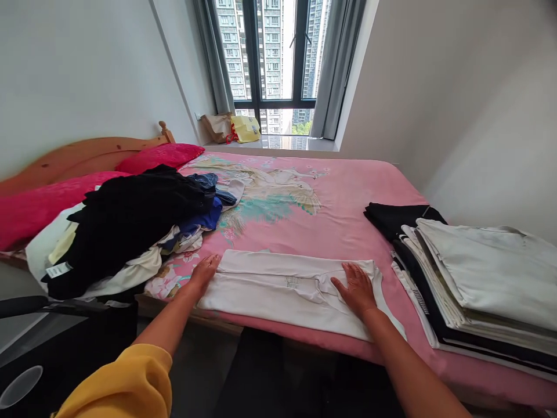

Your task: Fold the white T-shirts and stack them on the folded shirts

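A white T-shirt, folded lengthwise into a long band, lies along the front edge of the bed. Small dark print shows near its middle, and its neckline is toward the right end. My right hand rests flat on that end with the fingers spread, holding nothing. At the opposite end, my left hand touches the shirt's edge, fingers stretched out and close together. Nothing shows in its grasp, though its palm side is hidden.
A loose heap of clothes, mostly black on top, lies at left before red pillows. Folded garments are stacked at right beside folded black cloth. Pink bedding covers the bed. Bags stand on the windowsill.
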Demonstrator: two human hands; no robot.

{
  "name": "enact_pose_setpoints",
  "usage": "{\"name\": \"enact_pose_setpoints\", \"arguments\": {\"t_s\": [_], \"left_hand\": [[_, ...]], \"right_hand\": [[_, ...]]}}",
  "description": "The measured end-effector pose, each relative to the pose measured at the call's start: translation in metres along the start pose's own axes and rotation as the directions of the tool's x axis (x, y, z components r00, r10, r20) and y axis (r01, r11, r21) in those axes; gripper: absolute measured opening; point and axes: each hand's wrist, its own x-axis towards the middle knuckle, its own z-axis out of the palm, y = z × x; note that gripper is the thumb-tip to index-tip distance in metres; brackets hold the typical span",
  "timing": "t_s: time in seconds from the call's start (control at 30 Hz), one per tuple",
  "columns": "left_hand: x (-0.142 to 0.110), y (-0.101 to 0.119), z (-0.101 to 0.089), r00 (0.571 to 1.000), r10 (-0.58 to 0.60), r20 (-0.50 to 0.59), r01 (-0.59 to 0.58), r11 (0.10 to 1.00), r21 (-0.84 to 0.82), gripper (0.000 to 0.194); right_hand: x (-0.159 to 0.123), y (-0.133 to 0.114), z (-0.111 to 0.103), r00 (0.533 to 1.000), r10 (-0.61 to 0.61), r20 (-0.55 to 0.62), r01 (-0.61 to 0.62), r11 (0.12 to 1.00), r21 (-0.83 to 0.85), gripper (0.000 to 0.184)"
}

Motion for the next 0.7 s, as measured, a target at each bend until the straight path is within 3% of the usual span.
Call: {"name": "enact_pose_setpoints", "arguments": {"t_s": [0.27,0.5,0.6,0.7], "left_hand": [[-0.052,-0.006,0.005,0.978,-0.210,0.002,0.210,0.978,0.015,0.061],[-0.032,0.006,0.001,0.936,-0.344,0.071,0.343,0.939,0.025,0.076],[-0.022,0.006,-0.002,0.929,-0.356,0.104,0.355,0.935,0.031,0.078],[-0.014,0.006,-0.003,0.935,-0.332,0.129,0.332,0.943,0.024,0.081]], "right_hand": [[-0.002,0.000,0.004,1.000,0.009,0.013,-0.009,0.999,-0.040,0.070],[0.000,-0.009,-0.010,0.993,0.067,0.100,-0.064,0.997,-0.037,0.067],[-0.005,-0.023,-0.021,0.986,0.097,0.138,-0.096,0.995,-0.019,0.060],[-0.014,-0.043,-0.026,0.987,0.045,0.157,-0.047,0.999,0.008,0.054]]}}
